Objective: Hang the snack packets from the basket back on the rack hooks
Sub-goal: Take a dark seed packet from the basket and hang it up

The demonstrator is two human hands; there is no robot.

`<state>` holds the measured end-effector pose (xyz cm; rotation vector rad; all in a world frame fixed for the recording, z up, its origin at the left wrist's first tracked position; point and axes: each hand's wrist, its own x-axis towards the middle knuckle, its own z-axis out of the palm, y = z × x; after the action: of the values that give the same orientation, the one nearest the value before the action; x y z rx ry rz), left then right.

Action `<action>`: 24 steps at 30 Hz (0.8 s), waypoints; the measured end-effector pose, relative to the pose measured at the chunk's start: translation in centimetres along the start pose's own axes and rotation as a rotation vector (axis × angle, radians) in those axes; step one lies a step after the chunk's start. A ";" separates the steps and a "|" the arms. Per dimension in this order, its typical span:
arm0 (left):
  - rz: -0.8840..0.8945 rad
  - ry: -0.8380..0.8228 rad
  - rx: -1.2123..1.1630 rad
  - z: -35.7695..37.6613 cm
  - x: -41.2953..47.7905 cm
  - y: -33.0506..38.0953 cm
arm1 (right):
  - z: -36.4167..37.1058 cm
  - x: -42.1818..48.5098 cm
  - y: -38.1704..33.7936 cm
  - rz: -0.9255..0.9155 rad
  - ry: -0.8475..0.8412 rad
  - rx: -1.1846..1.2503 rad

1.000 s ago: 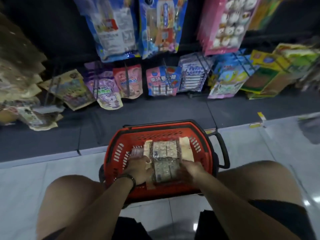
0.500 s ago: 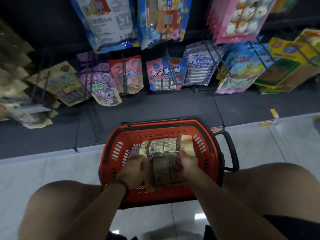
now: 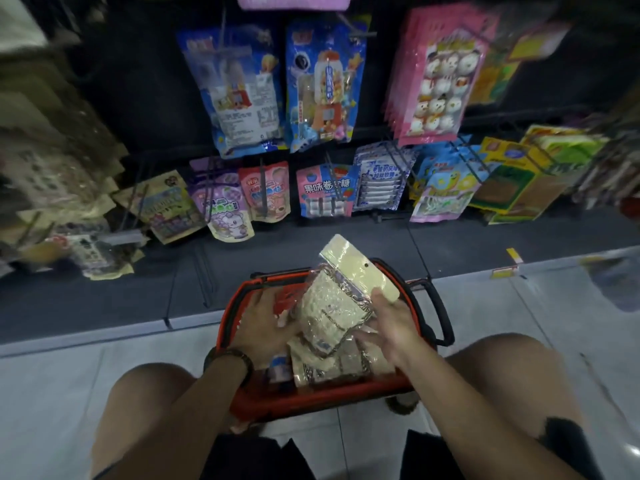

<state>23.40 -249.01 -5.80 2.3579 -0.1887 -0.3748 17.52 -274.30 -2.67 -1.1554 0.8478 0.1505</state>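
A red basket [image 3: 322, 398] with black rim and handle stands on the floor between my knees. My right hand [image 3: 391, 327] grips a clear snack packet [image 3: 332, 306] with a cream header card and lifts it tilted above the basket. My left hand [image 3: 266, 323] rests flat, fingers spread, against the packet's left side over the basket. More packets of the same kind [image 3: 332, 365] lie in the basket beneath. Rack hooks [image 3: 204, 275] jut from the dark rack ahead.
Hanging packets fill the rack: blue bags [image 3: 322, 84], pink marshmallow bags [image 3: 440, 81], a pink candy bag [image 3: 325, 192], purple and red pouches [image 3: 228, 202], yellow-green packs [image 3: 512, 174] at right, tan bags [image 3: 52, 161] at left. A dark base shelf [image 3: 450, 237] fronts the light tiled floor.
Both hands were down on the packets in the basket. Now the right hand has raised one packet up and forward out of the pile; the view has tilted upward.
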 end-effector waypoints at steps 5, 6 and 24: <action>-0.043 -0.183 -0.452 -5.1 -1.6 4.9 | 0.6 -2.5 -5.1 -0.173 -0.127 -0.143; -0.030 -0.210 -0.474 -5.7 -2.0 5.7 | 1.0 -3.2 -6.3 -0.203 -0.141 -0.153; 0.348 0.470 -0.537 -14.6 -5.6 19.0 | 10.8 -12.4 -13.8 -0.813 -0.386 -0.282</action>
<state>22.24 -251.94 18.58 1.7746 -0.2331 0.2718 21.60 -267.33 17.16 -1.5895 -0.0229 -0.1823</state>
